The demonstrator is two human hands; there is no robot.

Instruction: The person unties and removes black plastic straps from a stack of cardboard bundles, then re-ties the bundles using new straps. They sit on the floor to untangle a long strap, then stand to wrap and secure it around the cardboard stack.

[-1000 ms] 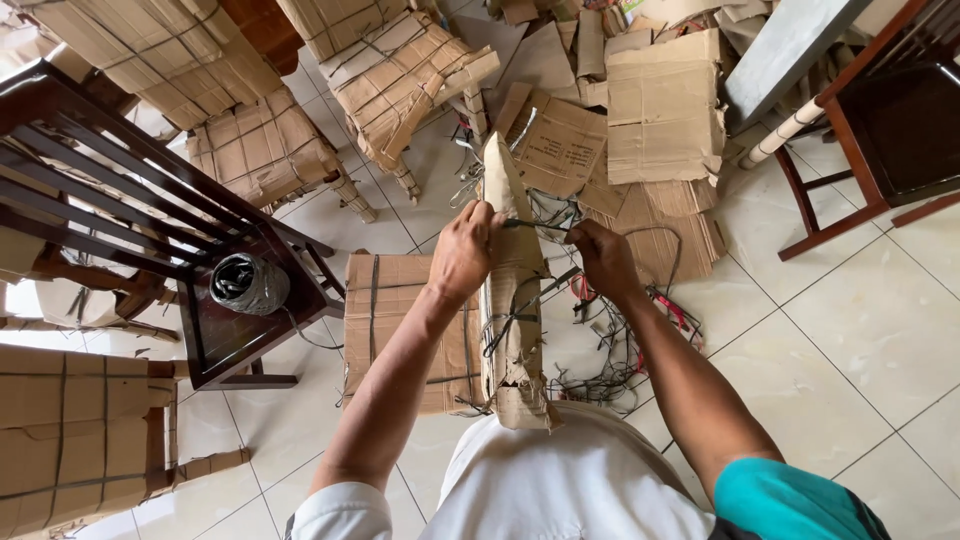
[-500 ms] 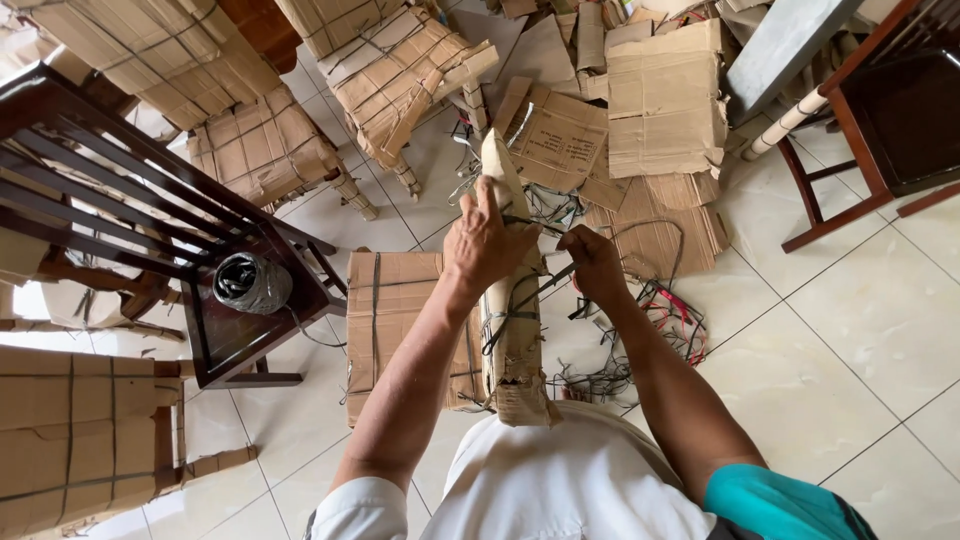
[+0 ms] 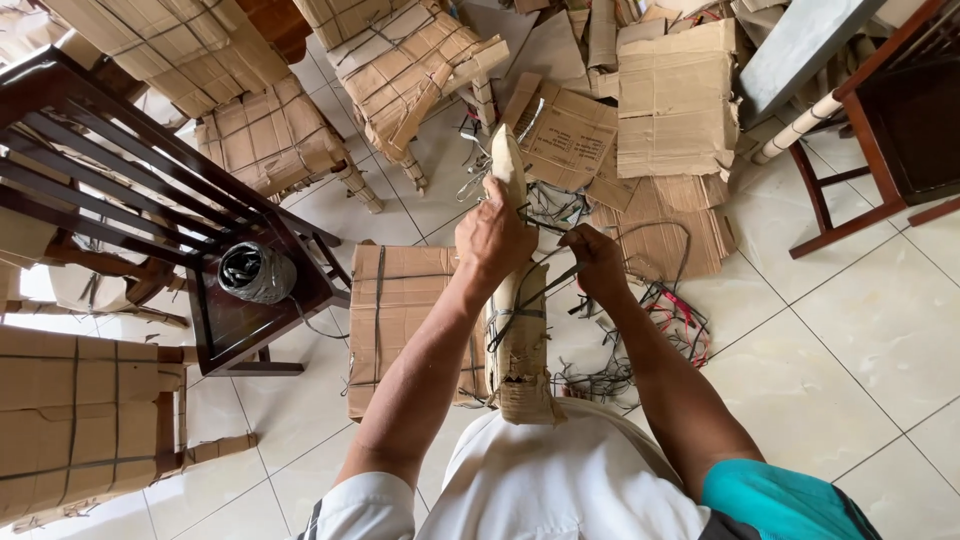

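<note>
Compared with a second ago, your left hand (image 3: 492, 235) has moved higher along the long cardboard-wrapped piece (image 3: 522, 330) and now closes around its upper part, just under the bare tip. Your right hand (image 3: 595, 262) has come closer to the piece and pinches a dark strap (image 3: 560, 280), which runs tight from the fingers to the wrapping. In my judgement, this means the binding of this piece is going on and the strap is being pulled firm.

The piece stands almost upright between your two arms, its lower end against your white shirt.

Now the count, all placed from this piece. Left of it, flat on the floor and touching it, is one strapped cardboard package (image 3: 405, 325). Further left stands one dark wooden chair (image 3: 150, 190) with one roll of strap (image 3: 257, 272) on the seat. Right of the piece lies one loose heap of strap ends (image 3: 650, 340). Far right is one more dark chair (image 3: 880, 130). Beyond the tip I count at least three wrapped furniture bundles (image 3: 410, 70); more are cut by the edge.
</note>
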